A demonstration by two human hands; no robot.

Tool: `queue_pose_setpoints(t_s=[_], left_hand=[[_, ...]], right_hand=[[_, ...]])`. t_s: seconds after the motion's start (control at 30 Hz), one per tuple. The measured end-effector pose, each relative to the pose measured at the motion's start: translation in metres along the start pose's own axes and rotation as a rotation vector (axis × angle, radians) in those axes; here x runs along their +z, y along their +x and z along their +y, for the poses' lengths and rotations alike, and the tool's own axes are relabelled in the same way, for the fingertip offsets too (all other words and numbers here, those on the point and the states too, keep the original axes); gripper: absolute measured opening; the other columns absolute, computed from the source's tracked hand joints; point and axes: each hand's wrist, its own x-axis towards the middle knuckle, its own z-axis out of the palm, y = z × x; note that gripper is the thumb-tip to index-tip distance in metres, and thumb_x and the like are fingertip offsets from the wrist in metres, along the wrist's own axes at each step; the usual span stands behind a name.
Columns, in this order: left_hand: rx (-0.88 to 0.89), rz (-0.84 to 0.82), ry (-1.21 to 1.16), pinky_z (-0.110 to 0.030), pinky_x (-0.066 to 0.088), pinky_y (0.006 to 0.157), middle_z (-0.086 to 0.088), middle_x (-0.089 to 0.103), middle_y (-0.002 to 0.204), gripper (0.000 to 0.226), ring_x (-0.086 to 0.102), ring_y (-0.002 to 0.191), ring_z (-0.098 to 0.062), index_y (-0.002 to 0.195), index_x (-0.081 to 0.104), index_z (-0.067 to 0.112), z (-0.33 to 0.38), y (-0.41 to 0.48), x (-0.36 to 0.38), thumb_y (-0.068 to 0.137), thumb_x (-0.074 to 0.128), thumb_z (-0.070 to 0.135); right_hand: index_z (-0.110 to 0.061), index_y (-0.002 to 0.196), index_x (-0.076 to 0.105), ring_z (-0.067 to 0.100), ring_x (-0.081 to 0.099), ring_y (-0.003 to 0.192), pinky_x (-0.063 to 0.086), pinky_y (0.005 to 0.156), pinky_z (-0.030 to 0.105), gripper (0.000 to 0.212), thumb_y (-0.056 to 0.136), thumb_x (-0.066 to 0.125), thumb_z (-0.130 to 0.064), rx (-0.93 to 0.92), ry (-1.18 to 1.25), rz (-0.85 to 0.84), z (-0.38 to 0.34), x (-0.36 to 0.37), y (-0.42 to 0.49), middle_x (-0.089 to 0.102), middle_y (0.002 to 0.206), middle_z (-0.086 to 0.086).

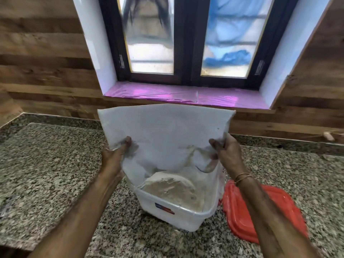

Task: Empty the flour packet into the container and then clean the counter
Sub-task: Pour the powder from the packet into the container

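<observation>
The white flour packet point(165, 131) is held upside down over a clear plastic container point(186, 218) on the granite counter point(46, 174). My left hand point(116, 153) grips the packet's left side and my right hand point(226, 148) grips its right side. The packet's open mouth hangs inside the container. A mound of beige flour point(171, 189) fills the container, and some still clings inside the packet's lower part. The container carries a small blue and red label on its front wall.
A red lid point(260, 211) lies flat on the counter just right of the container. Behind the counter is a wood-panelled wall and a window with a pink-covered sill point(186, 95). A small pale object point(328, 136) rests at the far right by the wall.
</observation>
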Motion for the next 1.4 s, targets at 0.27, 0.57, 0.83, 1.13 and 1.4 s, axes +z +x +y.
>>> queue_pose_setpoints(t_s=[0.27, 0.57, 0.83, 1.13, 1.4], left_hand=[[-0.039, 0.002, -0.048, -0.048, 0.064, 0.081, -0.011, 0.073, 0.108, 0.023, 0.071, 0.092, -0.028, 0.098, 0.07, 0.013, 0.003, -0.002, 0.0, 0.078, 0.081, 0.013], [-0.03, 0.058, -0.065, -0.036, 0.065, 0.063, 0.0, 0.079, 0.089, 0.016, 0.075, 0.073, -0.015, 0.096, 0.071, 0.014, -0.001, 0.002, 0.007, 0.084, 0.081, 0.01], [0.02, -0.18, 0.403, -0.036, 0.062, 0.079, 0.0, 0.079, 0.104, 0.029, 0.077, 0.094, -0.018, 0.113, 0.07, 0.022, -0.018, -0.016, -0.026, 0.086, 0.08, 0.019], [0.047, -0.18, 0.314, -0.027, 0.061, 0.066, -0.013, 0.079, 0.102, 0.029, 0.077, 0.092, -0.028, 0.117, 0.07, 0.002, 0.005, 0.001, -0.018, 0.09, 0.074, 0.012], [0.039, -0.197, 0.341, -0.025, 0.062, 0.064, -0.008, 0.081, 0.093, 0.016, 0.078, 0.088, -0.022, 0.109, 0.07, 0.007, 0.001, 0.0, -0.023, 0.093, 0.07, 0.01]], right_hand=[[-0.012, 0.086, 0.076, 0.031, 0.072, 0.079, 0.056, 0.068, 0.042, 0.006, 0.084, 0.077, -0.018, 0.024, -0.339, -0.054, 0.002, 0.001, -0.006, 0.077, 0.084, 0.013], [-0.003, 0.086, 0.079, 0.032, 0.073, 0.08, 0.05, 0.064, 0.037, 0.025, 0.089, 0.077, -0.027, -0.046, -0.44, -0.159, -0.004, -0.002, -0.017, 0.077, 0.086, 0.018], [-0.011, 0.081, 0.077, 0.025, 0.072, 0.077, 0.059, 0.07, 0.048, 0.029, 0.077, 0.078, -0.04, 0.077, -0.276, -0.03, 0.002, -0.006, -0.011, 0.078, 0.083, 0.01], [-0.013, 0.088, 0.08, 0.034, 0.071, 0.079, 0.049, 0.064, 0.038, 0.034, 0.078, 0.08, -0.045, 0.017, -0.478, 0.027, -0.009, -0.007, -0.001, 0.077, 0.083, 0.014], [-0.016, 0.119, 0.067, 0.031, 0.071, 0.091, 0.052, 0.07, 0.035, 0.037, 0.095, 0.064, -0.044, -0.011, -0.331, -0.041, -0.011, 0.0, 0.003, 0.074, 0.094, 0.003]])
